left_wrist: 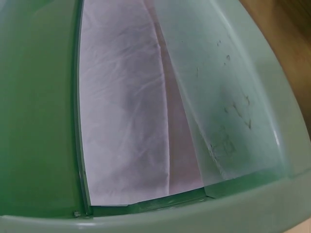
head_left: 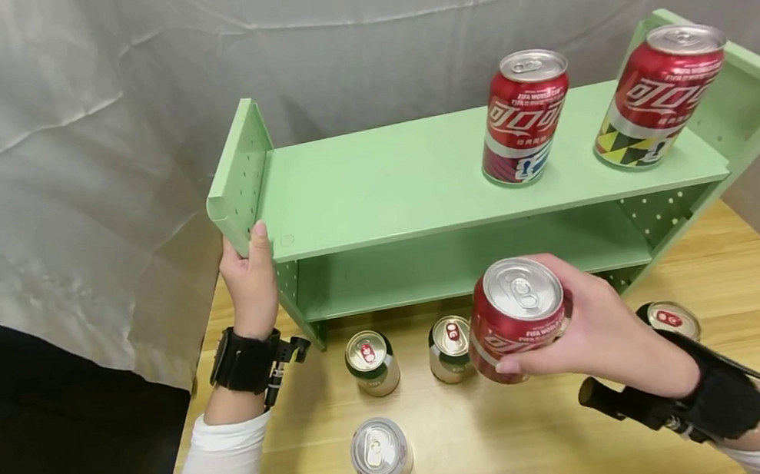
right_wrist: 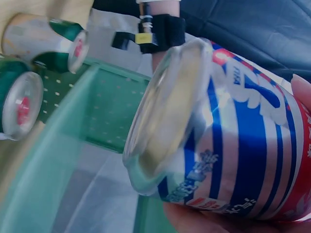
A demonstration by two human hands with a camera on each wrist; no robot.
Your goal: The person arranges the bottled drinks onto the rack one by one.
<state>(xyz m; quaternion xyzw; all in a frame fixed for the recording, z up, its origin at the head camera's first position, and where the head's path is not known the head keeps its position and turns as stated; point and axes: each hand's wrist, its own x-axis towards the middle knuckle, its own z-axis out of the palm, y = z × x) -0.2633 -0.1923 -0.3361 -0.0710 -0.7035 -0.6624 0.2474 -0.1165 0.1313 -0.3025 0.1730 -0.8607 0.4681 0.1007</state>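
Observation:
My left hand [head_left: 251, 289] grips the front edge of the left side panel of a light green metal shelf [head_left: 374, 183], thumb on the inner side. In the left wrist view only the shelf's green panels [left_wrist: 41, 111] show, and the hand is out of frame. My right hand [head_left: 594, 323] holds a red cola can [head_left: 517, 319] by its side, in front of the lower shelf board [head_left: 466, 263]. The right wrist view shows that can's blue-and-white striped lower part [right_wrist: 243, 131]. Two more red cola cans [head_left: 526, 117] stand on the top board, toward the right.
On the wooden table [head_left: 485, 442], green-and-gold cans [head_left: 374, 365] stand before the shelf, one partly behind my right wrist. A silver can [head_left: 380, 453] stands nearer. Grey cloth [head_left: 367, 45] hangs behind, and black cloth [head_left: 61, 440] lies at left.

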